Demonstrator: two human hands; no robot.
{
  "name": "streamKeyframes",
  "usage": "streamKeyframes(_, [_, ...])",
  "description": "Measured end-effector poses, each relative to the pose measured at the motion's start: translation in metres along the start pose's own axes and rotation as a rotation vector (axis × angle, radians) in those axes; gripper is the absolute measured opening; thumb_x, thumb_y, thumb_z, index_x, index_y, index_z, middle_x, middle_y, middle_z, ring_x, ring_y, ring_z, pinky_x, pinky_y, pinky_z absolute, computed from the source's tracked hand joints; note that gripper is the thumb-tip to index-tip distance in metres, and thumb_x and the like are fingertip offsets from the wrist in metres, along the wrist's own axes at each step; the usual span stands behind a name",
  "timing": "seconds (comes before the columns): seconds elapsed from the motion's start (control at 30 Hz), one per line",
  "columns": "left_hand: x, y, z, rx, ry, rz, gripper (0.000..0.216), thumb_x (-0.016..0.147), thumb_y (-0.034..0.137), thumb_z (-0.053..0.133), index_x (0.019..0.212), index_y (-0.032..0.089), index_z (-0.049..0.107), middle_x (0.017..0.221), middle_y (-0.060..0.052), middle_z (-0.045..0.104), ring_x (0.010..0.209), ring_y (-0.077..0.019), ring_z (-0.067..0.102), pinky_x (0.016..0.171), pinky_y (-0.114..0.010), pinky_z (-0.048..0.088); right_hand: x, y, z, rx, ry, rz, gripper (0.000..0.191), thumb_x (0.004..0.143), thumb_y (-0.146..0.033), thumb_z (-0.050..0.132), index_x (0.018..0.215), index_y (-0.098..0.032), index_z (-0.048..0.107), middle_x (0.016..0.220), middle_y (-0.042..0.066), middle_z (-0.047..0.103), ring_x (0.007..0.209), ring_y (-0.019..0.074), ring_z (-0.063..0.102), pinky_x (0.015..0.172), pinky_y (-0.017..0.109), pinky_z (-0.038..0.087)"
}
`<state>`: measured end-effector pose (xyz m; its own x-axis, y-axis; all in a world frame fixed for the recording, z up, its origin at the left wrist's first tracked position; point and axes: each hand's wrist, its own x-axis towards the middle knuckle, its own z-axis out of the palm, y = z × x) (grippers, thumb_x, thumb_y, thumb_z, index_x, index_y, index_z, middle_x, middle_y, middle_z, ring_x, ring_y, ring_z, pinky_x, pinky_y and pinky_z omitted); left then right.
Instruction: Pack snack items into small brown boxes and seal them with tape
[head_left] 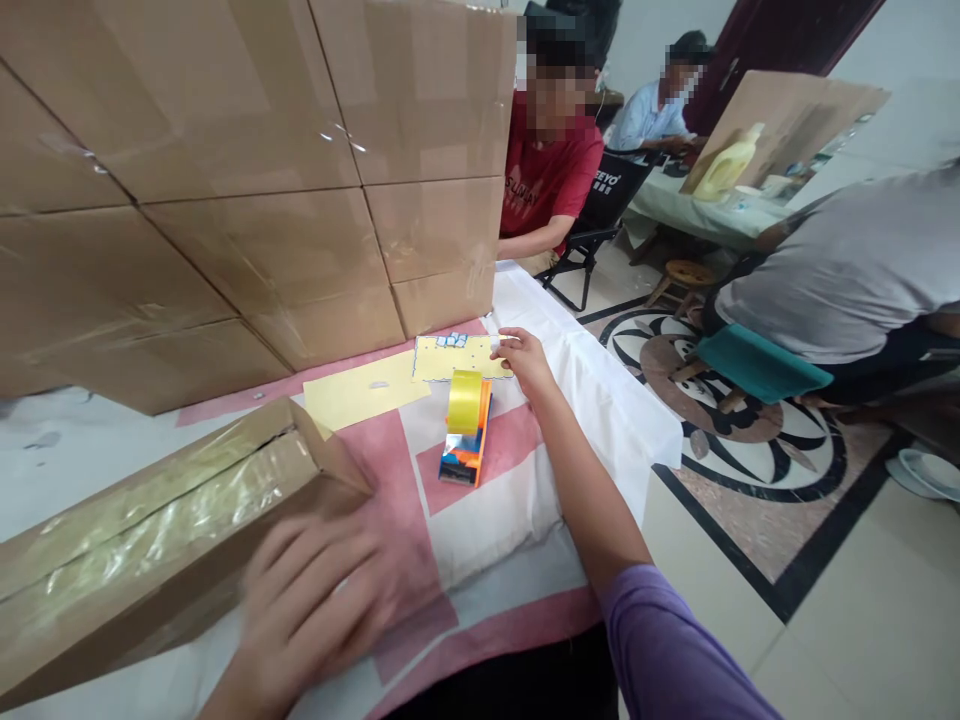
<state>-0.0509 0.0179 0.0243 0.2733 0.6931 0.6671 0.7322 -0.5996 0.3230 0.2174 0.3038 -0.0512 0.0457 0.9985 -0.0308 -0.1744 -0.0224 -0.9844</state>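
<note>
My right hand (pixel 529 362) reaches over the far right of the table, its thumb and fingertips pinched on a small white piece (pixel 495 345). Under those fingertips lies a yellow sheet with a blue wavy border (pixel 469 360), which has a few white, blue-edged pieces on it. Just in front of the sheet stands an orange and blue tape dispenser (pixel 480 440) with a yellow tape roll (pixel 466 402). Motion blurs my left hand (pixel 319 600), which is beside the near side of a long taped cardboard box (pixel 172 545); its grip is unclear.
Stacked cardboard boxes (pixel 262 180) form a wall along the back. A plain yellow sheet (pixel 364 390) lies before them. A white and pink cloth (pixel 487 530) covers the table. Beyond it sit a person in red (pixel 551 170) and a person in grey (pixel 847 250).
</note>
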Motion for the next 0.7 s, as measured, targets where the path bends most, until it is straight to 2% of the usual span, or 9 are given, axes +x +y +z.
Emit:
streamKeyframes(0.07, [0.055, 0.006, 0.037, -0.038, -0.08, 0.098, 0.026, 0.08, 0.016, 0.068, 0.093, 0.039, 0.071, 0.08, 0.003, 0.076, 0.067, -0.0228, 0.068, 0.061, -0.042, 0.051, -0.005, -0.002, 0.002, -0.014, 0.0, -0.014, 0.04, 0.059, -0.017, 0.066, 0.098, -0.021, 0.058, 0.077, -0.004, 0.059, 0.064, 0.014, 0.068, 0.047, 0.02, 0.035])
streamKeyframes(0.17, [0.138, 0.004, 0.089, -0.066, -0.099, -0.044, 0.017, 0.095, 0.024, 0.054, 0.095, 0.027, 0.071, 0.09, -0.002, 0.076, 0.084, -0.0199, 0.07, 0.077, -0.036, 0.052, -0.014, -0.007, 0.003, -0.048, -0.015, -0.044, 0.037, 0.061, -0.018, 0.068, 0.097, -0.021, 0.056, 0.078, -0.005, 0.056, 0.063, 0.0145, 0.068, 0.048, 0.021, 0.04])
streamKeyframes(0.27, [0.192, -0.02, 0.124, -0.034, -0.2, -0.15, 0.021, 0.095, 0.026, 0.053, 0.102, 0.025, 0.073, 0.104, -0.004, 0.076, 0.096, -0.0208, 0.069, 0.083, -0.033, 0.051, -0.023, -0.012, 0.004, -0.034, -0.033, -0.073, 0.035, 0.063, -0.018, 0.069, 0.095, -0.022, 0.055, 0.077, -0.005, 0.056, 0.065, 0.0151, 0.07, 0.048, 0.021, 0.043])
streamKeyframes(0.37, [0.21, -0.055, 0.144, -0.047, -0.413, -0.093, 0.026, 0.094, 0.027, 0.055, 0.109, 0.026, 0.076, 0.116, -0.005, 0.073, 0.109, -0.023, 0.067, 0.091, -0.033, 0.05, -0.029, -0.014, 0.004, 0.02, -0.037, -0.067, 0.035, 0.063, -0.018, 0.068, 0.097, -0.022, 0.055, 0.078, -0.005, 0.057, 0.067, 0.0158, 0.072, 0.048, 0.02, 0.046])
streamKeyframes(0.47, [0.21, -0.079, 0.156, -0.118, -0.557, -0.066, 0.031, 0.093, 0.029, 0.057, 0.117, 0.028, 0.076, 0.125, -0.004, 0.071, 0.114, -0.0224, 0.066, 0.094, -0.032, 0.05, -0.032, -0.013, 0.004, 0.072, -0.069, -0.049, 0.04, 0.063, -0.018, 0.068, 0.101, -0.022, 0.055, 0.081, -0.005, 0.06, 0.067, 0.014, 0.071, 0.054, 0.024, 0.055])
streamKeyframes(0.57, [0.207, -0.084, 0.159, -0.107, -0.589, -0.08, 0.037, 0.093, 0.028, 0.058, 0.127, 0.034, 0.073, 0.13, -0.001, 0.071, 0.114, -0.022, 0.066, 0.091, -0.031, 0.05, -0.032, -0.011, 0.005, 0.112, -0.115, -0.072, 0.044, 0.063, -0.019, 0.07, 0.104, -0.024, 0.055, 0.084, -0.006, 0.063, 0.065, 0.0122, 0.069, 0.06, 0.027, 0.059])
streamKeyframes(0.7, [0.206, -0.079, 0.156, -0.059, -0.606, -0.078, 0.04, 0.094, 0.026, 0.058, 0.13, 0.041, 0.07, 0.131, 0.004, 0.072, 0.114, -0.0231, 0.068, 0.088, -0.031, 0.051, -0.033, -0.009, 0.005, 0.116, -0.11, -0.097, 0.044, 0.065, -0.021, 0.072, 0.105, -0.025, 0.055, 0.084, -0.007, 0.063, 0.062, 0.0108, 0.066, 0.062, 0.028, 0.06])
